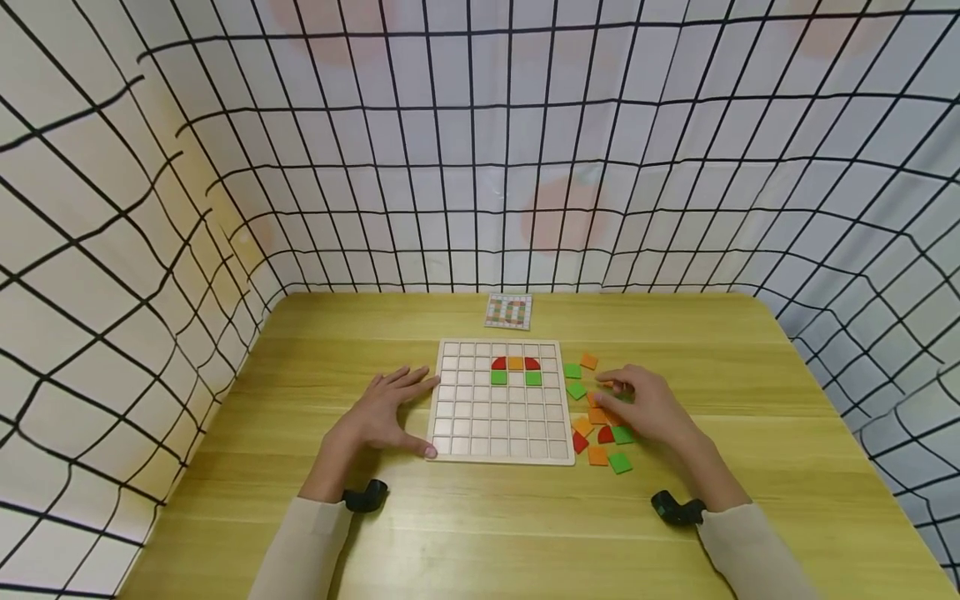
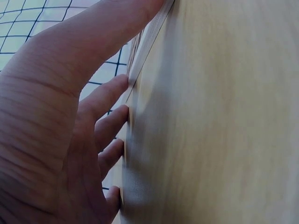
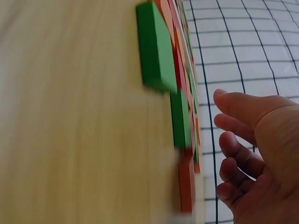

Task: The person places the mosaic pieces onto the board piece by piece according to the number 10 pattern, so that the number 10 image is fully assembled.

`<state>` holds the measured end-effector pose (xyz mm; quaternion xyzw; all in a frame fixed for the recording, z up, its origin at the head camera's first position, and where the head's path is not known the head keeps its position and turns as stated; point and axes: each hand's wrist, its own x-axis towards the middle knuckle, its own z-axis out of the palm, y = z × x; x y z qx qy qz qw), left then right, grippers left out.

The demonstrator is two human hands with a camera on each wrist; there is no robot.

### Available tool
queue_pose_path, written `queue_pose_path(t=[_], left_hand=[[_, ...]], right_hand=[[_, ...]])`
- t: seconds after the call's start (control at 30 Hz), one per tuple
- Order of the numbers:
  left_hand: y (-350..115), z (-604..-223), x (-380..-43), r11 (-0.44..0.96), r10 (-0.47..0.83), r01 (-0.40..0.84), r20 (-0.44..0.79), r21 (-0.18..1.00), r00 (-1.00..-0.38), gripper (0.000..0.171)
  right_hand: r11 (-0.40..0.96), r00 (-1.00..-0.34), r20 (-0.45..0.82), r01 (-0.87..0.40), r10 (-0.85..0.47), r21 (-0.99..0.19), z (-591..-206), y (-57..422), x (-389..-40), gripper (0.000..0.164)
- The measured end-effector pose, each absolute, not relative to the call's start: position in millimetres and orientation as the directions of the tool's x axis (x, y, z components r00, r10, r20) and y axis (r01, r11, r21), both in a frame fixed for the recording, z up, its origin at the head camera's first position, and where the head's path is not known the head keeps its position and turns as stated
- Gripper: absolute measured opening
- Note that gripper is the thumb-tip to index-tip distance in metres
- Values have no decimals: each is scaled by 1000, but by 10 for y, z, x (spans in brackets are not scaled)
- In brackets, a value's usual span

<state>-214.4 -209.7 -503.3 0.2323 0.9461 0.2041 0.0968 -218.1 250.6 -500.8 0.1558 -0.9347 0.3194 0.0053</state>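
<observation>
A pale wooden grid board (image 1: 463,427) lies on the table. My left hand (image 1: 384,414) rests along its left side, fingers spread, thumb at the lower left corner and index finger at the edge. The left wrist view shows the board's edge (image 2: 152,44) at these fingertips. In the board's upper rows sit an orange square tile (image 1: 515,363), two red quarter-round tiles (image 1: 532,364) and two green square tiles (image 1: 498,378). My right hand (image 1: 647,407) is over the loose tiles right of the board. Its fingers are loosely bent, with nothing between them in the right wrist view.
Loose tiles lie along the board's right side, among them a green tile (image 1: 620,463), an orange tile (image 1: 597,456) and a red tile (image 1: 580,442); some are under the right hand. Behind the board lies a small pattern card (image 1: 508,312). A black-gridded white curtain (image 1: 480,192) surrounds the table.
</observation>
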Motion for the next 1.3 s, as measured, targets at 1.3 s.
queue_pose_path(t=[1.3], left_hand=[[-2096, -5025, -2133, 797, 481, 393, -89, 459, -872, 119]], right_hand=[[760, -982, 78, -182, -172, -624, -5213, 3075, -2383, 41]])
